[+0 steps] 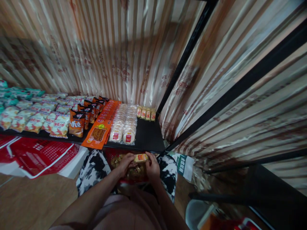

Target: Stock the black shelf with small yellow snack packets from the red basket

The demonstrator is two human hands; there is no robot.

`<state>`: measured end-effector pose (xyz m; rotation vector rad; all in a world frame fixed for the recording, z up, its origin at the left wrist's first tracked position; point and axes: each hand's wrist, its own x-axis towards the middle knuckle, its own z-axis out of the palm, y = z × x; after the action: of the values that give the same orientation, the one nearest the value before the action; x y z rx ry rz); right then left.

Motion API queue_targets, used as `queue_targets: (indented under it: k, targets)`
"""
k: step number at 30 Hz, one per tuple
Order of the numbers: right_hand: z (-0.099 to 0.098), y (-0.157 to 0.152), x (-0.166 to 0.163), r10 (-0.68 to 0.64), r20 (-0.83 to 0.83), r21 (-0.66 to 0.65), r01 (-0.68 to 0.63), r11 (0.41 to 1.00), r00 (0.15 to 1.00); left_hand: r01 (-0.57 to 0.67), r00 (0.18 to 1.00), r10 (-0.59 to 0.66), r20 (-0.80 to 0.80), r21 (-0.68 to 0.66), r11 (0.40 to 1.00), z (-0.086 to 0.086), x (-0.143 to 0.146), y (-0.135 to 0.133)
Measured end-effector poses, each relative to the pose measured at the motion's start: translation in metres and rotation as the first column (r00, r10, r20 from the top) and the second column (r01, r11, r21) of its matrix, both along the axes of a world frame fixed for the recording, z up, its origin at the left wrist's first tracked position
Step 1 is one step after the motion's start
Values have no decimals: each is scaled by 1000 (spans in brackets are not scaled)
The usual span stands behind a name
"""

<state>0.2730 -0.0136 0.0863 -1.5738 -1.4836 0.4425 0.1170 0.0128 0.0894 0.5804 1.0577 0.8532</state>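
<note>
Soft pinkish cloth of the top [127,214] lies closest, between two bare forearms that reach toward a small yellow packet [140,157] over the lap, just in front of the shelf [150,134]. The left hand [127,163] grips its left end, and the right hand [153,167] has its other end between thumb and fingers, so it spans the gap between them, printed face up. This hold probably works best with light, even pressure at both ends: the wrapper looks thin, and what is inside may be brittle, so squeezing the middle could crush it. Turning it with the fingertips alone should keep the print in sight and the film unwrinkled. Beneath the hands sits a heap of glossy, gold-brown wrapped pieces [134,174], partly hidden. On the shelf, matte and black, similar yellow packets [145,114] stand in a short row at the back right. Left of them, clear film sleeves [122,123] hold pale, flat discs, two showing red labels in front. Beside these lie smooth, flat orange packets [98,132], then black-and-orange packets [76,123] standing upright, and puffy, pillow-shaped white bags [59,124] with crimped edges. Behind, striped sheeting [124,48] hangs in shiny vertical folds.
</note>
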Motion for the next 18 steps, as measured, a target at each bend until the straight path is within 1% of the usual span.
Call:
queue_targets:
  k: [4,8,10,13,18]
  targets:
    - [6,10,8,18,3,-1,-18,1000,1000,75,997,-74,-15,85,994,1,2,0]
    - [12,17,10,5,-18,-16,-6,1000,1000,194,981,-194,-14,118,974,6,7,-2]
    - [14,19,9,-21,-33,-6,21,1000,999,225,974,-225,-16,133,965,7,10,-3]
    - [16,21,7,-82,-54,8,83,997,995,209,978,-207,-27,161,965,7,15,-2]
    - [16,21,5,-170,-117,15,173,985,979,121,993,-117,-34,162,979,7,25,2]
